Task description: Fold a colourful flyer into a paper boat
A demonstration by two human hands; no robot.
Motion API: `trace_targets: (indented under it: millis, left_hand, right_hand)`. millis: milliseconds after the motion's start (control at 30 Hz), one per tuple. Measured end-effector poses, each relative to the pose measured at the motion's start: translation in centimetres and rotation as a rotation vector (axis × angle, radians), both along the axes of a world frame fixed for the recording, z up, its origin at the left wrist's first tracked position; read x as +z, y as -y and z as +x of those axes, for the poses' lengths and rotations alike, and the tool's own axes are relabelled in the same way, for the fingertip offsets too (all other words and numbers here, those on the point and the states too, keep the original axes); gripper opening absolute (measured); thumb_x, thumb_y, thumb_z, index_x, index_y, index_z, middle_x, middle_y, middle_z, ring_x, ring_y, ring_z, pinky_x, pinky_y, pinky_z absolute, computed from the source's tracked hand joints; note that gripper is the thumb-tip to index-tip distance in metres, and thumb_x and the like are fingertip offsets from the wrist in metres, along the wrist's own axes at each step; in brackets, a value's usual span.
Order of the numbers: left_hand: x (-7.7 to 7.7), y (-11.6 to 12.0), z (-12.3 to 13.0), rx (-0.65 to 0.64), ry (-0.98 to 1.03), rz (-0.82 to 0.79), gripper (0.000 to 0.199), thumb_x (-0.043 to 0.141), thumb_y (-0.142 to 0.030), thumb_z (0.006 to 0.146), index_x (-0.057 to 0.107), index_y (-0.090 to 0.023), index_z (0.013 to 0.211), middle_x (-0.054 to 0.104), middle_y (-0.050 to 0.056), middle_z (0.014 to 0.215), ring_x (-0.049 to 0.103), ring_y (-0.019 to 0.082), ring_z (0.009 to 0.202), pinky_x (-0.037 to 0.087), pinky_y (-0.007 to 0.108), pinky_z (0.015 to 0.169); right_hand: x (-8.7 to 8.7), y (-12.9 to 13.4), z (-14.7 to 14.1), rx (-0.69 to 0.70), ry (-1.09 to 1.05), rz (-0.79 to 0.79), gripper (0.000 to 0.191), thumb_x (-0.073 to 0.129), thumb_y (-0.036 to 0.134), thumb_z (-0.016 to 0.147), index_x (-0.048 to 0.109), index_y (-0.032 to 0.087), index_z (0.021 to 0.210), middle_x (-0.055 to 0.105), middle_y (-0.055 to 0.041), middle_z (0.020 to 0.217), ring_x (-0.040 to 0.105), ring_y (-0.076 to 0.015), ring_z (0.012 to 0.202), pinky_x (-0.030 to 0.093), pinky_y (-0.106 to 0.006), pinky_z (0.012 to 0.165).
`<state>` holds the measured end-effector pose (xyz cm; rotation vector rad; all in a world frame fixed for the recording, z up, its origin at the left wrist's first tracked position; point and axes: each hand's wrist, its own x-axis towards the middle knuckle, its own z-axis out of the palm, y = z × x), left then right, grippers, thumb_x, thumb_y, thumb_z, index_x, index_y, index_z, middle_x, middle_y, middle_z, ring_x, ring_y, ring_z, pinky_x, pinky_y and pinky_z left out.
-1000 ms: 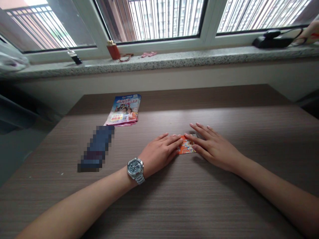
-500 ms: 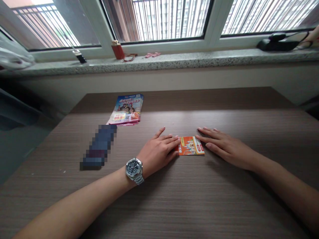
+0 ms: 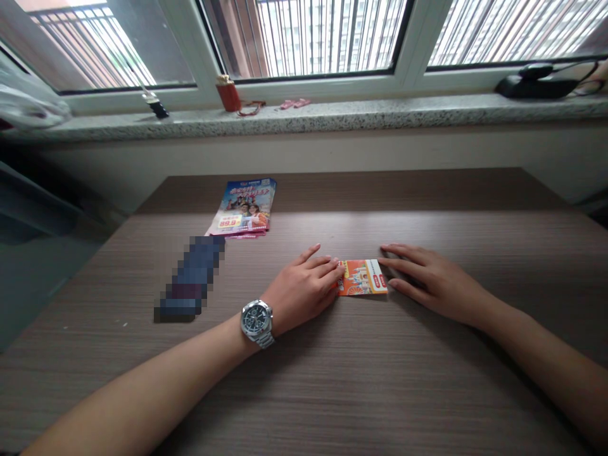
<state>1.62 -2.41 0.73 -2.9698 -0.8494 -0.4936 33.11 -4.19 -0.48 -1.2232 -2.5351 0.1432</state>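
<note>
In the head view, an orange card [image 3: 363,278] is lying on the brown table [image 3: 304,386]. The left hand [image 3: 303,288] is covering its left end, fingers nearly together; I can't tell whether it's gripping. The right hand [image 3: 433,284], empty, is keeping its fingers loosely apart by the right edge.

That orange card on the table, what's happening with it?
Someone has the small orange card flat on the table. Their left hand, with a watch on its wrist, has its fingertips over the card's left end. Their right hand is by the other end; whether it touches is hard to tell. Leaflets lie farther back, to the left.
</note>
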Motion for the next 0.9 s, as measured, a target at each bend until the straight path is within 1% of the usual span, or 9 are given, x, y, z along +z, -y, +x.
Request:
trace_targets:
  millis: [200, 300, 400, 467, 567, 667, 733, 800, 900]
  left_hand:
    - [-0.4, -0.3, -0.1, -0.006, -0.013, -0.018, 0.034, 0.047, -0.028, 0.101, 0.059, -0.019, 0.132, 0.063, 0.009, 0.136, 0.056, 0.023, 0.13, 0.034, 0.048, 0.12]
    - [-0.5, -0.5, -0.1, -0.004, -0.017, -0.022, 0.034, 0.048, -0.027, 0.1, 0.059, -0.021, 0.132, 0.061, 0.009, 0.139, 0.055, 0.024, 0.131, 0.037, 0.049, 0.117]
    - [-0.3, -0.7, 0.0, -0.001, -0.021, 0.003, 0.035, 0.051, -0.024, 0.099, 0.059, -0.02, 0.132, 0.057, 0.011, 0.143, 0.054, 0.026, 0.132, 0.042, 0.048, 0.114]
    - [-0.1, -0.7, 0.1, -0.006, -0.024, 0.015, 0.034, 0.05, -0.022, 0.099, 0.059, -0.019, 0.132, 0.057, 0.012, 0.142, 0.055, 0.026, 0.129, 0.044, 0.047, 0.112]
    - [0.1, -0.6, 0.2, -0.034, -0.019, -0.014, 0.034, 0.046, -0.023, 0.101, 0.058, -0.019, 0.133, 0.06, 0.011, 0.137, 0.058, 0.024, 0.124, 0.045, 0.044, 0.111]
    - [0.0, -0.5, 0.2, -0.048, 0.003, -0.074, 0.038, 0.05, -0.035, 0.101, 0.056, -0.021, 0.136, 0.059, 0.012, 0.136, 0.057, 0.025, 0.125, 0.046, 0.046, 0.11]
    - [-0.2, -0.6, 0.2, -0.042, 0.012, -0.105, 0.043, 0.054, -0.041, 0.099, 0.055, -0.022, 0.137, 0.058, 0.013, 0.136, 0.056, 0.027, 0.126, 0.049, 0.046, 0.106]
    - [-0.3, -0.7, 0.1, -0.035, 0.013, -0.122, 0.042, 0.055, -0.042, 0.098, 0.056, -0.022, 0.135, 0.059, 0.013, 0.135, 0.058, 0.027, 0.124, 0.051, 0.045, 0.102]
    - [-0.4, -1.0, 0.2, -0.029, 0.013, -0.115, 0.036, 0.052, -0.039, 0.101, 0.059, -0.023, 0.132, 0.061, 0.011, 0.133, 0.06, 0.026, 0.12, 0.052, 0.042, 0.099]
  right_hand:
    - [0.0, 0.1, -0.7, -0.008, -0.087, 0.023, 0.034, 0.06, 0.036, 0.095, 0.062, 0.023, 0.127, 0.058, -0.0117, 0.142, 0.058, -0.0277, 0.126, 0.05, -0.047, 0.103]
    - [0.0, 0.1, -1.1, 0.05, -0.104, -0.001, 0.038, 0.059, 0.034, 0.096, 0.058, 0.025, 0.133, 0.058, -0.0104, 0.144, 0.056, -0.0266, 0.13, 0.048, -0.047, 0.106]
    - [0.0, 0.2, -1.3, 0.142, -0.077, -0.033, 0.044, 0.057, 0.03, 0.097, 0.053, 0.027, 0.14, 0.058, -0.0084, 0.145, 0.053, -0.0263, 0.134, 0.045, -0.05, 0.111]
    - [-0.1, 0.3, -1.4, 0.163, -0.05, -0.035, 0.046, 0.059, 0.031, 0.096, 0.053, 0.028, 0.141, 0.057, -0.0081, 0.146, 0.053, -0.0269, 0.135, 0.043, -0.051, 0.112]
    - [-0.1, 0.6, -1.7, 0.136, -0.054, -0.024, 0.045, 0.062, 0.034, 0.094, 0.056, 0.027, 0.139, 0.058, -0.009, 0.145, 0.056, -0.0273, 0.131, 0.045, -0.051, 0.11]
    - [-0.1, 0.7, -2.0, 0.103, -0.097, -0.018, 0.043, 0.063, 0.034, 0.092, 0.06, 0.029, 0.135, 0.062, -0.0085, 0.141, 0.06, -0.028, 0.127, 0.05, -0.049, 0.106]
    - [-0.1, 0.8, -2.2, 0.095, -0.114, -0.016, 0.042, 0.063, 0.033, 0.092, 0.061, 0.03, 0.133, 0.063, -0.0085, 0.138, 0.06, -0.0285, 0.126, 0.051, -0.049, 0.104]
    - [0.0, 0.8, -2.3, 0.095, -0.119, -0.012, 0.04, 0.063, 0.033, 0.093, 0.062, 0.029, 0.132, 0.063, -0.0092, 0.138, 0.06, -0.0289, 0.126, 0.051, -0.05, 0.104]
    - [0.1, 0.7, -2.4, 0.107, -0.105, -0.018, 0.041, 0.063, 0.035, 0.093, 0.061, 0.029, 0.133, 0.061, -0.0106, 0.14, 0.057, -0.0296, 0.128, 0.05, -0.051, 0.104]
